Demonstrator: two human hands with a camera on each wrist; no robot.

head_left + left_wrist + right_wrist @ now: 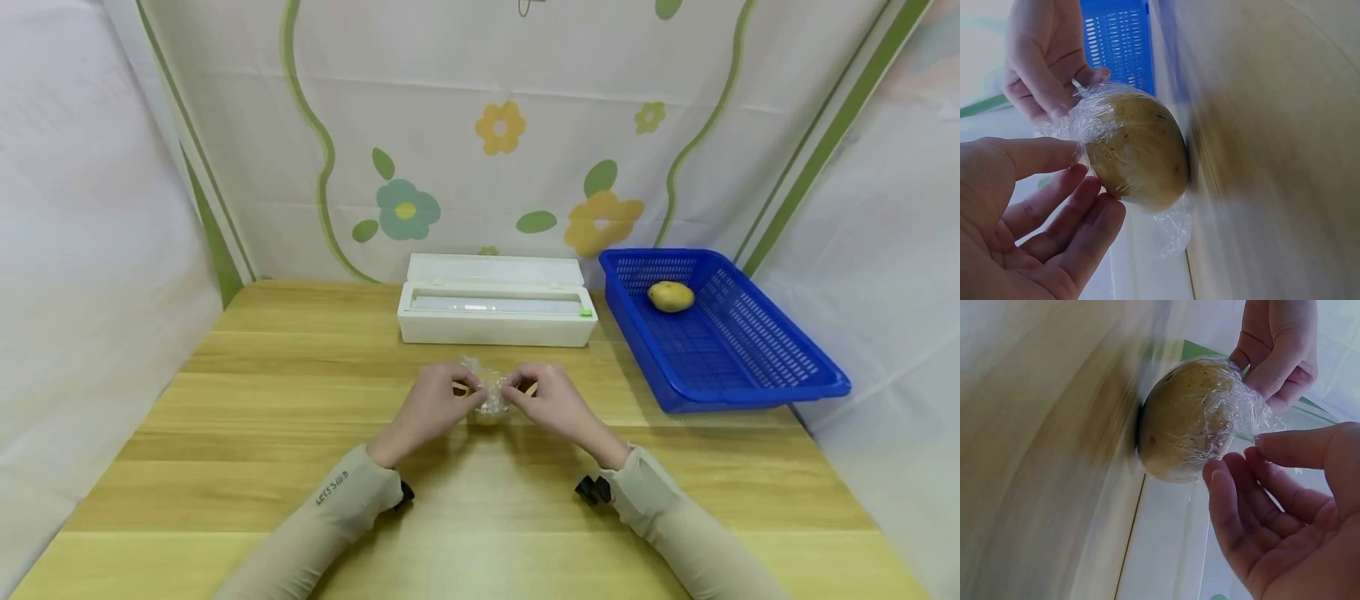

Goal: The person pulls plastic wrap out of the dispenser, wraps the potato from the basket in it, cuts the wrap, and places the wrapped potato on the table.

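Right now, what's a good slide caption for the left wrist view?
Left hand and right hand pinch film wrapped around a potato, with the basket behind.

The head view is looking down at the wrapped potato (1141, 150); close wrist views are sharing it from either side.

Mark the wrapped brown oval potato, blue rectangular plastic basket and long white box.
Wrapped brown potato (1141, 150), left wrist view, middle of its side.
Blue plastic basket (757, 397), head view, near rim.
White box (497, 327), head view, front wall.
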